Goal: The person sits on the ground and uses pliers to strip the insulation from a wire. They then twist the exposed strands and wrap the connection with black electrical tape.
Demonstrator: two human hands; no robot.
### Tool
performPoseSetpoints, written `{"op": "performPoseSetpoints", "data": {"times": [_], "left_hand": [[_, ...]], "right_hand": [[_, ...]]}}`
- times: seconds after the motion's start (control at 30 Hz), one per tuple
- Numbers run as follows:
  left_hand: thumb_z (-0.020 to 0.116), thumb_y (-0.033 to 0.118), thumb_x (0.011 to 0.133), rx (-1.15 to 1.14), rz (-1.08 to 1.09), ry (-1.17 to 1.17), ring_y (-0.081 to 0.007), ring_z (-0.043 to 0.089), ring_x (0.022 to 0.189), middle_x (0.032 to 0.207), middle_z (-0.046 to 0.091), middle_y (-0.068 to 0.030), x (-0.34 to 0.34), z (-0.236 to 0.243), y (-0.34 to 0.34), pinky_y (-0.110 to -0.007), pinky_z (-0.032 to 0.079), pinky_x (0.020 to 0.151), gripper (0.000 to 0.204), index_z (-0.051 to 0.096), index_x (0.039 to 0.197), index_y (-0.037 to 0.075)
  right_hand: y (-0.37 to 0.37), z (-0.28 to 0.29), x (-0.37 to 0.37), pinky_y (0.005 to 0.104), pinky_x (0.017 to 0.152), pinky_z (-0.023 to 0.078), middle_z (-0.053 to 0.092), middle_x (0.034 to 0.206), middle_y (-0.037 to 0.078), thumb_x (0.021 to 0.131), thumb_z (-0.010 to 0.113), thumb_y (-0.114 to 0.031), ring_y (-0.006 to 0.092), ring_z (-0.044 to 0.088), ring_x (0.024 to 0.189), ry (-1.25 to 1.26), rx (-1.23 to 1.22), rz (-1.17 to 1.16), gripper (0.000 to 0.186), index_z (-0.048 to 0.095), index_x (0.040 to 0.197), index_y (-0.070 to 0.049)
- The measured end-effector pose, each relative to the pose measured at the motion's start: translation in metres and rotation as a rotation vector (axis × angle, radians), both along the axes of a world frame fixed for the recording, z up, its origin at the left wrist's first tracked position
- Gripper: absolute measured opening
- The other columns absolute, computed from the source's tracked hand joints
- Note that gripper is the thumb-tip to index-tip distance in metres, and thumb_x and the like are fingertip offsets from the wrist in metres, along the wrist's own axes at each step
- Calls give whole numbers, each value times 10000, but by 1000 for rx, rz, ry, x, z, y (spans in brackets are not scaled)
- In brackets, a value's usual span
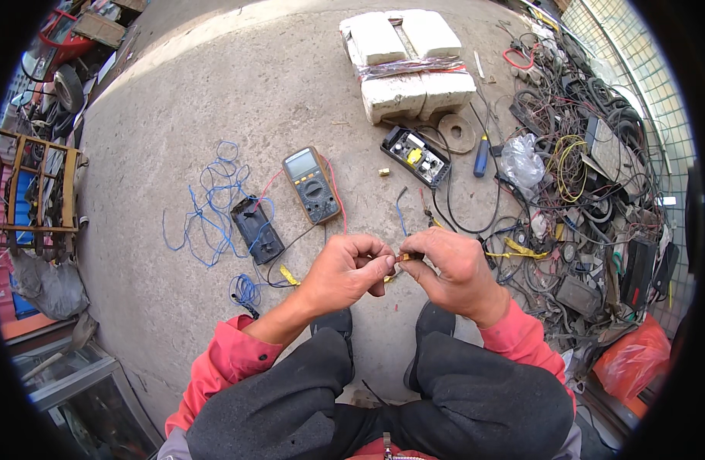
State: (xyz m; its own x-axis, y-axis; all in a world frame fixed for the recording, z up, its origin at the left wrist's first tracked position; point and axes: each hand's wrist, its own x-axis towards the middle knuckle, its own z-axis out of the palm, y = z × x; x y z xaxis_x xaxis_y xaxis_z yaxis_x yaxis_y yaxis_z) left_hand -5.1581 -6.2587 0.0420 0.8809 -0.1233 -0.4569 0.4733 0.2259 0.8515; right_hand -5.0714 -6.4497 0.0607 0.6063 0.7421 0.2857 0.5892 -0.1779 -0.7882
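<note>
Because it is so small, the brown bit (405,258) over the floor (230,103) looks light, stiff and maybe easy to snap. Left hand (351,267) and right hand (454,266) both pinch it, almost closed; I'd hold its ends gently.

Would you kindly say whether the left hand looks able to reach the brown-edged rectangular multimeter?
Probably yes: the multimeter lies uncovered beyond the left hand, though its grip is on a small coppery piece.

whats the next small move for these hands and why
Probably rotate the small copper-coloured piece slightly: the left hand and right hand meet at it, covering much of its surface, so turning could expose more.
</note>
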Motion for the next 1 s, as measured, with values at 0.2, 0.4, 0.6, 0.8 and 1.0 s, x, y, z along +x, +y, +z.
{"op": "performPoseSetpoints", "data": {"times": [0.2,0.4,0.6,0.8,1.0], "left_hand": [[617,110,984,12,13,-47,-102,672,689,835,682,-52,-1,0,1,-258,565,627,167,664,995,-50],[634,95,971,63,77,-137,-103,678,746,837,695,-54,-1,3,-2,-258,568,687,148,677,970,-47],[693,3,870,554,39,-572,-159,634,745,793,669,-65,2,-1,1,-303,509,663,73,699,943,-2],[709,1,783,802,-22,-778,-275,569,694,765,616,-83,8,4,2,-362,454,615,112,688,888,35],[721,-40,754,799,-40,-880,-248,553,668,784,631,-79,9,0,5,-355,424,586,140,674,872,20]], "right_hand": [[-2,-4,-3,315,643,528,689,859,121,802,758,-24,223,682,752,244,-11,-73,239,653,1015,8],[-4,-26,-14,270,704,549,705,941,99,929,697,-81,132,676,835,892,174,-157,206,640,1085,42],[3,-29,-17,282,741,577,699,963,124,986,637,-119,155,689,854,1096,243,-163,201,610,1077,59],[4,-28,-18,265,661,565,699,903,128,994,632,-141,154,694,795,1162,241,-185,208,588,1057,53],[7,-28,-20,257,608,548,691,863,112,998,626,-149,143,685,750,1215,243,-220,208,582,1053,47]]}}
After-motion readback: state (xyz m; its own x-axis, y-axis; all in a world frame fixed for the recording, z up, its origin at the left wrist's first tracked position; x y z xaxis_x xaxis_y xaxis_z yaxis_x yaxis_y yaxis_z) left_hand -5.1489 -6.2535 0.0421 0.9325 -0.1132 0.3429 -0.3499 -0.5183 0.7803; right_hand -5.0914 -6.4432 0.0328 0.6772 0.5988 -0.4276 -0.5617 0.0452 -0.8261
